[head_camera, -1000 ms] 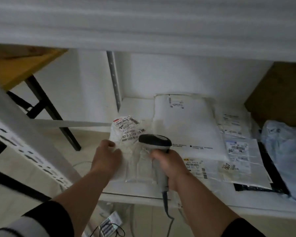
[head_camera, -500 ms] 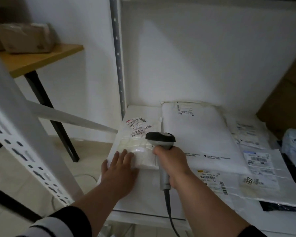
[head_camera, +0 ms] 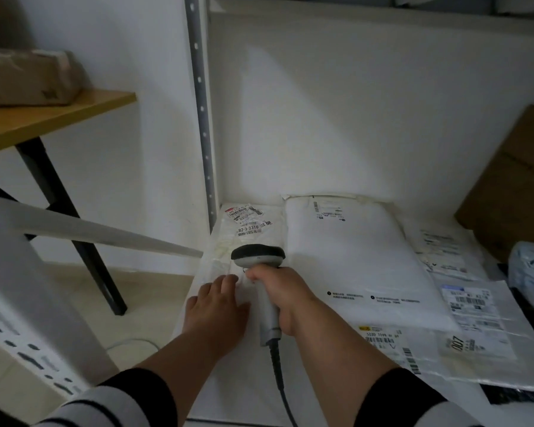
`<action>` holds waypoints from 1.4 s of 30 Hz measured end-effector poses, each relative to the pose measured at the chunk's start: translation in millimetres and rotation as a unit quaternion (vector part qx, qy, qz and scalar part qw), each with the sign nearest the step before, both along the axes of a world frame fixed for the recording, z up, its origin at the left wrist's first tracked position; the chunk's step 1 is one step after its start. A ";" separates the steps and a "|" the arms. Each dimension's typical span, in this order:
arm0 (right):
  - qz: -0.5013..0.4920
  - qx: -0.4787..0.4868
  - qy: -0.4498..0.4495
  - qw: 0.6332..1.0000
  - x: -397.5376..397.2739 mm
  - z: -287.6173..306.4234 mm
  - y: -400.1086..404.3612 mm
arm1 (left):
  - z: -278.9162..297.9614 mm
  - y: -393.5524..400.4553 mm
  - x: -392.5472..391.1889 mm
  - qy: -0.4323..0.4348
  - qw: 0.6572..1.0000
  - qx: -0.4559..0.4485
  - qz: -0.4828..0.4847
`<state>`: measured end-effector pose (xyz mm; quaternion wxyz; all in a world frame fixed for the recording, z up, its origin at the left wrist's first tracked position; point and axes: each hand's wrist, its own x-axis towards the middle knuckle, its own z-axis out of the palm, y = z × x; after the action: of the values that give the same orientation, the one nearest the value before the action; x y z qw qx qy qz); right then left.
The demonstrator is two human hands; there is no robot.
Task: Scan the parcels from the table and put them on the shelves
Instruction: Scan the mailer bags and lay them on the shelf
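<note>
Left hand (head_camera: pixel 217 306) lies flat, fingers straight, pressing the near end of a small white parcel (head_camera: pixel 244 238) on the shelf (head_camera: pixel 228 392). Right hand (head_camera: pixel 285 295) is clamped around the grey handle of a barcode scanner (head_camera: pixel 258 257), whose dark head sits over the parcel's middle; its cord trails down toward the viewer. The parcel's printed label faces up at the far end, beside the perforated upright (head_camera: pixel 201 109). Just to its right lies a large white mailer (head_camera: pixel 355 254), with further labelled bags beyond. A brown package (head_camera: pixel 28 77) rests on the wooden counter (head_camera: pixel 53 118) at left.
</note>
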<state>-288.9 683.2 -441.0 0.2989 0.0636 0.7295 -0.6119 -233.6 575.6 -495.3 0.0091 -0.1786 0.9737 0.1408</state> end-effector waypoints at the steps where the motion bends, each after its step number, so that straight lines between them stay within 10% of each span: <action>1: -0.001 0.003 0.001 1.000 -1.9 0.8 -2.0 | 0.7 -1.3 -4.2 -0.013 1.000 -0.004 -0.016; 17: -0.051 -0.053 0.038 0.997 1.2 15.8 34.0 | 8.2 -2.8 -34.0 -0.061 0.998 -0.006 0.013; 28: -0.142 0.166 0.101 0.971 -5.3 23.6 128.7 | 15.5 77.3 -33.9 -0.052 0.982 0.009 -0.183; 42: -0.084 0.035 0.027 0.996 -0.6 8.0 174.8 | -2.8 98.8 -53.3 -0.071 0.992 -0.002 -0.104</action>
<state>-289.5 858.0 -433.0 0.2246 0.1187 0.7500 -0.6107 -287.0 674.4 -498.1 0.0927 -0.0857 0.9842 0.1240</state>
